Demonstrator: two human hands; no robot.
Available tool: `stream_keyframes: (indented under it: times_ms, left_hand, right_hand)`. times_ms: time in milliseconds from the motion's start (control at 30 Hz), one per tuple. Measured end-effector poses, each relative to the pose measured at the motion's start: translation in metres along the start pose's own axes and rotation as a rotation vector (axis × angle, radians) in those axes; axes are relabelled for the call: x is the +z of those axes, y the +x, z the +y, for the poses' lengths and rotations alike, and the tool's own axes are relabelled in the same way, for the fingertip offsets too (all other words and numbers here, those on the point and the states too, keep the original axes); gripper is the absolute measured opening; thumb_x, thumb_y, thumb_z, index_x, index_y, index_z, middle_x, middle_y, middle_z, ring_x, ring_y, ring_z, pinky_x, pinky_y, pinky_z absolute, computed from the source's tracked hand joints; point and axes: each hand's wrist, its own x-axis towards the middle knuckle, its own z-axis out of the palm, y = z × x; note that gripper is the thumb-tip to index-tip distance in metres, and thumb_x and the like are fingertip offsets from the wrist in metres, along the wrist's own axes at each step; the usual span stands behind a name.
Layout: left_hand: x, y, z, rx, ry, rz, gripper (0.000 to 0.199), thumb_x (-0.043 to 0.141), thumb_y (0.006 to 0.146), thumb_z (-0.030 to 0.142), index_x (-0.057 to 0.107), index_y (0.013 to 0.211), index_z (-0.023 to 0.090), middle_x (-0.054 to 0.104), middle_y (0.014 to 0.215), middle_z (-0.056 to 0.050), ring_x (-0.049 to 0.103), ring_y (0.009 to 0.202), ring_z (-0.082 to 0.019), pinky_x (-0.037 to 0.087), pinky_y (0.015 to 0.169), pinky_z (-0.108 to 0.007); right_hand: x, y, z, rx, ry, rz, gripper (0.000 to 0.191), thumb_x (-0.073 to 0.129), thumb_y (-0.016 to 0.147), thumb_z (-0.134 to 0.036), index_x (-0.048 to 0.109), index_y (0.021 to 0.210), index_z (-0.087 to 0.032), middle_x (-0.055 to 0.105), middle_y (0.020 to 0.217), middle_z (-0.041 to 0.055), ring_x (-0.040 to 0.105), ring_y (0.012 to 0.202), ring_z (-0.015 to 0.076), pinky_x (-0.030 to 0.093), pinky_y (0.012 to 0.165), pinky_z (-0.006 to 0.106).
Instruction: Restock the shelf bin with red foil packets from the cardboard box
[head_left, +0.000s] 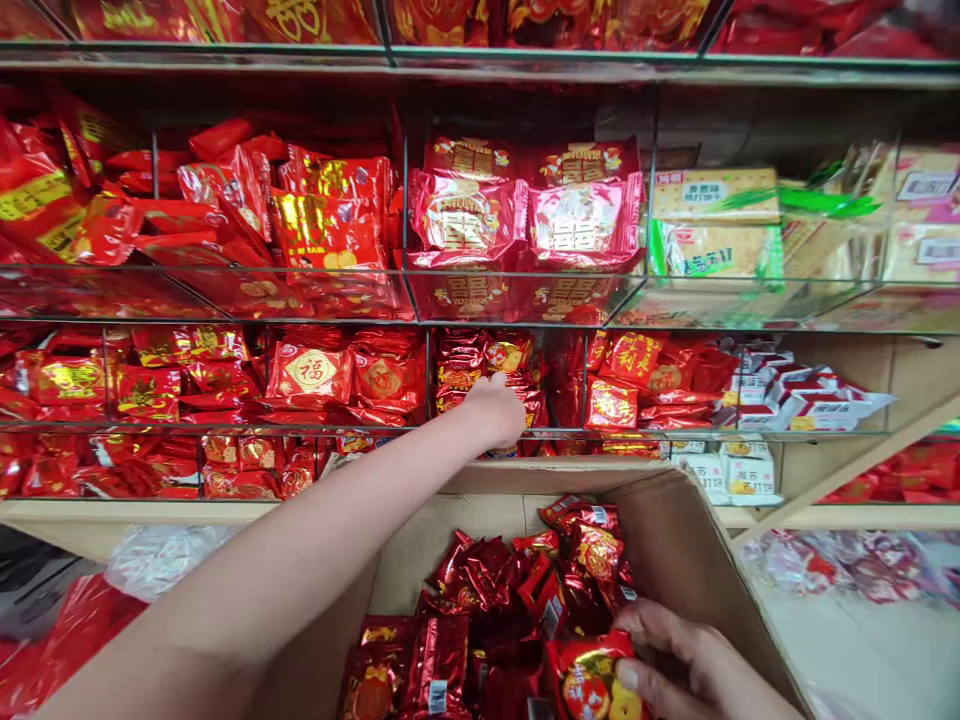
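Observation:
My left hand (495, 408) reaches over the cardboard box to a lower shelf compartment holding dark red snack packets (459, 362). Its fingers are curled at the packets, and what they hold, if anything, is hidden. Inside the open cardboard box (675, 510), my right hand (690, 655) grips a shiny red packet (589, 680) with gold and cookie pictures, thumb on its front. More dark red foil packets (480, 570) lie loosely piled in the box around it.
Clear-fronted shelves (525, 325) run across the view, filled with red packets. Green-edged cracker packs (712, 225) stand at upper right, white packets (817, 395) below. Plastic bags (161, 555) lie low on the left; a slanted wooden board (862, 450) is at right.

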Motion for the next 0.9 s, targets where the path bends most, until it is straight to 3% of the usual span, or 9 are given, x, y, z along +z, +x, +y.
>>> stream_keyframes:
  times_ms: [133,267,367,500,633,800,900]
  left_hand:
    - [-0.003,0.003,-0.002,0.013,0.031,-0.016,0.008,0.056,0.064,0.019,0.061,0.058,0.016,0.060,0.076,-0.013,0.042,0.091,-0.029,0.034,0.077,-0.039]
    - [0.002,-0.003,-0.003,0.029,0.048,0.019,0.012,0.052,0.069,0.021,0.063,0.068,0.016,0.059,0.080,-0.014,0.038,0.094,-0.029,0.030,0.079,-0.040]
    - [0.010,-0.008,-0.003,0.066,0.104,0.092,0.020,0.045,0.075,0.023,0.063,0.076,0.015,0.059,0.085,-0.015,0.037,0.092,-0.028,0.029,0.077,-0.039]
    - [0.019,-0.012,-0.002,0.077,0.175,0.153,0.026,0.039,0.079,0.022,0.062,0.080,0.012,0.060,0.087,-0.016,0.037,0.091,-0.028,0.029,0.074,-0.039]
    - [0.022,-0.015,-0.002,0.059,0.191,0.193,0.025,0.039,0.080,0.024,0.062,0.080,0.013,0.060,0.086,-0.015,0.037,0.092,-0.028,0.028,0.076,-0.040]
    - [0.023,-0.019,-0.010,0.091,0.069,0.314,0.028,0.038,0.081,0.023,0.063,0.078,0.011,0.058,0.090,-0.017,0.038,0.094,-0.029,0.030,0.077,-0.042]
    - [0.021,-0.032,-0.014,0.158,-0.087,0.436,0.027,0.036,0.081,0.017,0.060,0.092,0.014,0.055,0.104,-0.013,0.037,0.104,-0.026,0.030,0.085,-0.041]
  right_hand:
    - [0.017,-0.001,0.016,0.031,-0.151,0.001,0.014,0.042,0.078,-0.031,0.048,0.086,-0.021,0.058,0.072,0.0014,0.054,0.066,0.0147,0.042,0.062,0.022]
    - [0.020,-0.008,0.020,0.054,-0.242,-0.078,0.005,0.047,0.074,-0.023,0.049,0.077,-0.020,0.059,0.080,0.0012,0.054,0.074,0.0145,0.040,0.068,0.023]
    - [0.004,-0.009,0.014,0.037,-0.242,-0.178,0.011,0.051,0.072,-0.022,0.055,0.081,-0.021,0.060,0.087,0.0015,0.055,0.080,0.0152,0.040,0.071,0.022]
    - [-0.018,0.011,0.006,0.058,-0.404,-0.059,0.024,0.038,0.082,-0.027,0.056,0.094,-0.016,0.062,0.088,0.0082,0.058,0.081,0.0194,0.042,0.071,0.028]
    - [-0.008,0.033,0.007,0.231,-0.665,-0.105,0.031,0.050,0.075,-0.022,0.054,0.099,-0.003,0.062,0.090,0.0194,0.058,0.087,0.0295,0.042,0.075,0.036]
    - [0.011,0.037,0.012,0.195,-0.732,-0.152,0.035,0.038,0.071,-0.001,0.053,0.103,0.000,0.063,0.090,0.0204,0.059,0.088,0.0284,0.042,0.077,0.037]
    - [0.006,0.034,0.014,0.237,-0.708,-0.123,0.044,0.030,0.071,0.004,0.047,0.111,0.001,0.064,0.088,0.0201,0.061,0.084,0.0271,0.045,0.070,0.035]
